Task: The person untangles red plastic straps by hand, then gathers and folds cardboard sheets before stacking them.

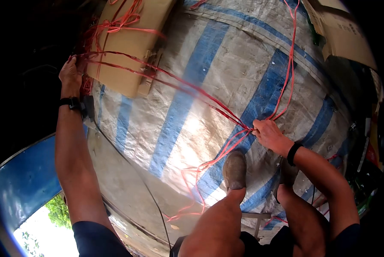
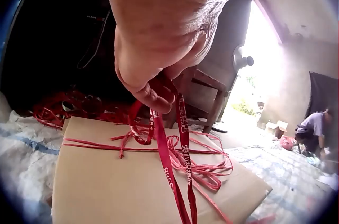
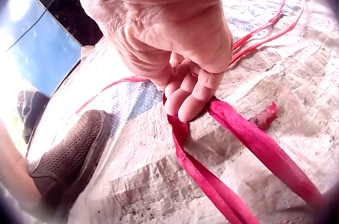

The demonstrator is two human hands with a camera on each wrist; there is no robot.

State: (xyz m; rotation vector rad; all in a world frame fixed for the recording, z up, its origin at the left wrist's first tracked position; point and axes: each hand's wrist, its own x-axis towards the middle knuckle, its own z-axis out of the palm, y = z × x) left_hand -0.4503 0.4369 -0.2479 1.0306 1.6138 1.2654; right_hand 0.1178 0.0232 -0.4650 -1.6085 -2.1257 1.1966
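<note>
Two strands of red ribbon [image 1: 187,83] with white print run taut between the hands, above the striped sheet. My left hand [image 1: 71,77] grips their far end beside a cardboard box [image 1: 127,47], its fingers curled round the ribbon [image 2: 168,176] in the left wrist view. With curled fingers my right hand [image 1: 271,136] holds the other end near the shoes; the right wrist view shows ribbon [image 3: 206,181] coming out of the fingers [image 3: 190,94]. Pinkish strings [image 1: 291,55] also lead away from the right hand. Tied red strings [image 2: 201,173] lie across the box.
The blue-striped sheet [image 1: 174,115] covers the ground. Shoes [image 1: 234,170] stand on it. More cardboard [image 1: 350,38] is at the upper right. In the left wrist view are a wooden chair [image 2: 212,97], a heap of red ribbon [image 2: 53,113] and a crouching person [image 2: 312,128].
</note>
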